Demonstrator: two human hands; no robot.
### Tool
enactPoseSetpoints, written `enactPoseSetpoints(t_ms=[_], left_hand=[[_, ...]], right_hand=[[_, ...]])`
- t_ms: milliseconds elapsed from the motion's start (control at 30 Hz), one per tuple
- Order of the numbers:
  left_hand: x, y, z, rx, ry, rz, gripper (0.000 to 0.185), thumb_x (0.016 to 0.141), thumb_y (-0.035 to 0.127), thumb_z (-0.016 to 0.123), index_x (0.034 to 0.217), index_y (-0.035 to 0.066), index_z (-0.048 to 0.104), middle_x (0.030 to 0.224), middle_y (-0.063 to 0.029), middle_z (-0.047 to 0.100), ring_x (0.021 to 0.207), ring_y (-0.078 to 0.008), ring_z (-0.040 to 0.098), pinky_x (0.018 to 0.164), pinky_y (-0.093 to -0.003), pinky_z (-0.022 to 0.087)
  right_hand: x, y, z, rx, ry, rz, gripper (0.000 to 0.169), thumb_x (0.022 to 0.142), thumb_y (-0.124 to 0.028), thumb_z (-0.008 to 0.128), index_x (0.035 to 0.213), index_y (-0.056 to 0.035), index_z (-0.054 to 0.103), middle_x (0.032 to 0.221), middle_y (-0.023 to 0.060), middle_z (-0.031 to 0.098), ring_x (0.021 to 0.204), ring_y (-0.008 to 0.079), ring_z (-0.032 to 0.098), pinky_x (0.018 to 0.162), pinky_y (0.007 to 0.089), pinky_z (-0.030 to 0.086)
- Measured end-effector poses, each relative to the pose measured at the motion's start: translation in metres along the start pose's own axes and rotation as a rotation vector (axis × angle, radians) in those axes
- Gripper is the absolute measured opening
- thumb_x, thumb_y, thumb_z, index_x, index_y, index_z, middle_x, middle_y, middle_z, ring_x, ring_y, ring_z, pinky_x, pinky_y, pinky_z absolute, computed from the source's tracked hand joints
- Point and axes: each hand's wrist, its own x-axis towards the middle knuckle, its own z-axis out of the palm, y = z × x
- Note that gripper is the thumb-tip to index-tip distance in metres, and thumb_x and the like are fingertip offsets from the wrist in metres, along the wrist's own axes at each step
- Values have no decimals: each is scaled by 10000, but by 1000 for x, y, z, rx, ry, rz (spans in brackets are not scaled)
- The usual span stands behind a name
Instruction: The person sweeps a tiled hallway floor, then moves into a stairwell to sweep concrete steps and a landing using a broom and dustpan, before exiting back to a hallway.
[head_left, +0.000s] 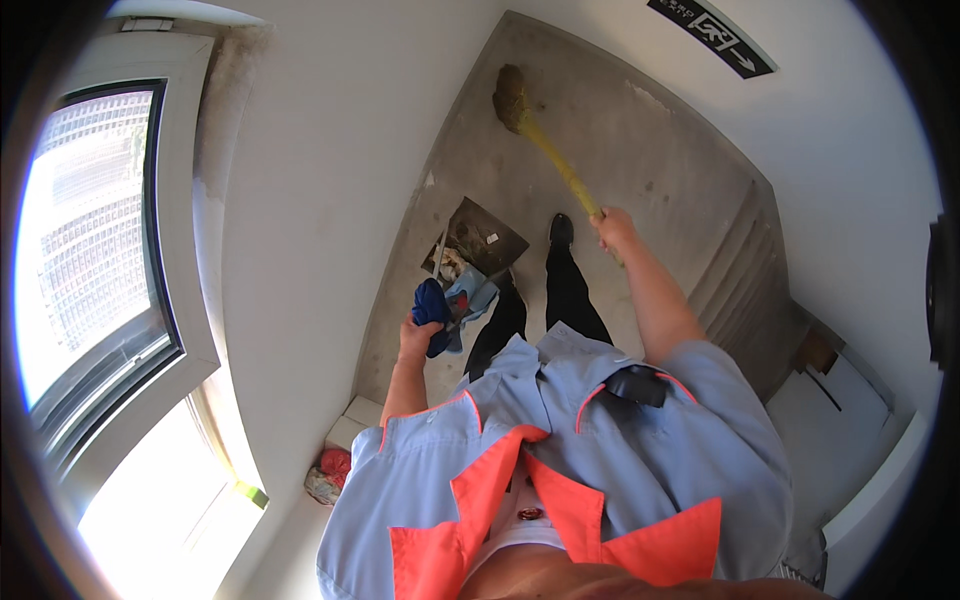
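My right hand (615, 227) grips the yellow handle of a broom (559, 161). Its brown bristle head (511, 97) rests on the concrete floor near the far wall. In my left hand (420, 335) is a bundle of dark blue cloth (430, 306), gathered at the top of a thin pole (441, 255). That pole runs down to a dark dustpan (491, 236) on the floor by my left foot. Dust, a small white scrap (492, 238) and crumpled pale litter (448, 264) lie in the pan. Light blue plastic (472, 292) hangs beside the blue cloth; how it is held is unclear.
Concrete stairs (731, 255) lie at the right. White walls (322, 150) flank the floor, with an open window (105, 217) at left. An exit sign (712, 34) hangs on the right wall. Red and clear plastic bags (330, 472) sit low at left, beside a pale box (354, 424).
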Motion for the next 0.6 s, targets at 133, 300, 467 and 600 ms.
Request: enactPoseSetpoints(t_ms=[133, 300, 467, 600], left_hand=[[-14, -14, -13, -13, -6, -18, 429, 546, 33, 675, 960, 4, 566, 831, -69, 609, 727, -181, 590, 710, -302, 471], [-17, -40, -27, 4, -2, -13, 449, 540, 27, 677, 973, -2, 563, 844, -77, 610, 740, -187, 593, 710, -298, 473], [-16, -50, -44, -3, -2, -9, 464, 541, 24, 676, 987, -9, 556, 850, -89, 610, 745, -200, 596, 712, -309, 477], [-9, -63, -56, 22, -12, 7, 462, 535, 26, 677, 979, -12, 554, 831, -91, 609, 718, -201, 595, 691, -308, 480]], right_hand=[[-14, 27, -9, 15, 114, 124, 241, 839, -255, 533, 890, -20, 551, 554, 89, 506, 401, 188, 480, 385, 324, 404], [-52, 95, -12, 164, 199, 323, 226, 848, -253, 522, 875, -31, 550, 512, 95, 476, 384, 194, 476, 351, 337, 397], [-132, 109, 23, 65, 184, 112, 181, 835, -186, 507, 840, -4, 506, 550, 103, 503, 388, 191, 498, 349, 347, 403], [-177, 96, 34, -150, 74, 19, 206, 815, -195, 527, 910, -14, 503, 635, 133, 557, 488, 248, 561, 458, 385, 463]])
